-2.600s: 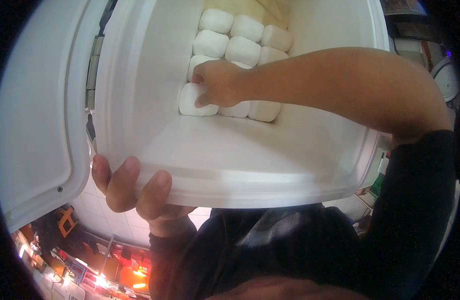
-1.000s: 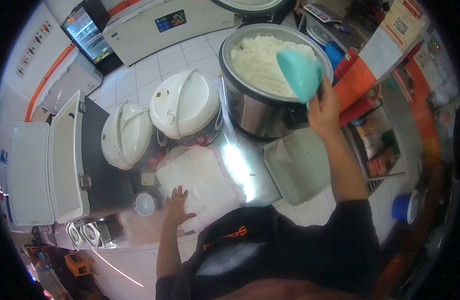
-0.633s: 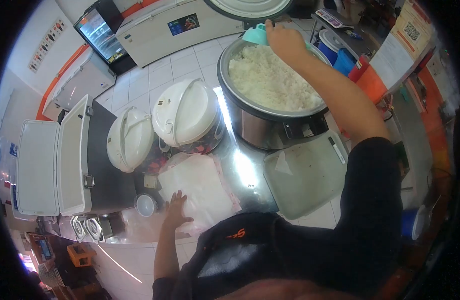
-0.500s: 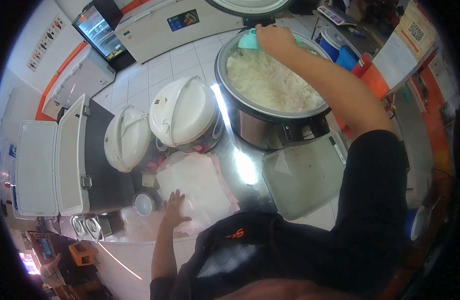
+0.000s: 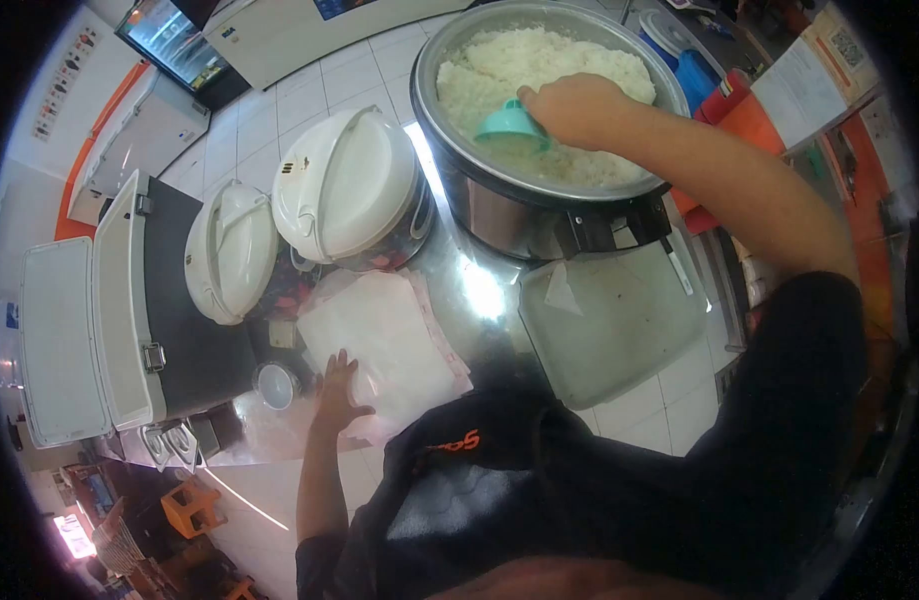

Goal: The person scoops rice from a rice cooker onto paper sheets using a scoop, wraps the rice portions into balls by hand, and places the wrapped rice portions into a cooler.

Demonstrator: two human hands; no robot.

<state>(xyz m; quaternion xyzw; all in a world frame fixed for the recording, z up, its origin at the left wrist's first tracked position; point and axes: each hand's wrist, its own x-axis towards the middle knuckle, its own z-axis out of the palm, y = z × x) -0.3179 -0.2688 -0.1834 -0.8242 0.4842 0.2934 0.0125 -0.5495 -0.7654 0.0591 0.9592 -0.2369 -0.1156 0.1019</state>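
My right hand [image 5: 581,112] grips a turquoise scoop [image 5: 512,127], which dips into the white rice [image 5: 559,60]. The rice fills much of a big rice cooker [image 5: 499,205] with a metal rim. On the left, my left hand [image 5: 337,393] lies with fingers spread at the edge of a stack of white paper sheets [image 5: 379,325]. A small white bowl [image 5: 276,385] stands just left of that hand. Two lidded pots, a larger one [image 5: 344,185] and a smaller one [image 5: 231,250], stand behind the paper.
A grey-green tray [image 5: 619,320] with a marker on its rim lies right of the paper on the metal table [image 5: 479,330]. An opened cool box [image 5: 129,310] stands at the left. Chest freezers [image 5: 139,150] line the back, beyond the tiled floor.
My right hand has brought the scoop from the far rim of the cooker down into the rice, nearer to me. My left hand stays on the paper. The view has shifted slightly.
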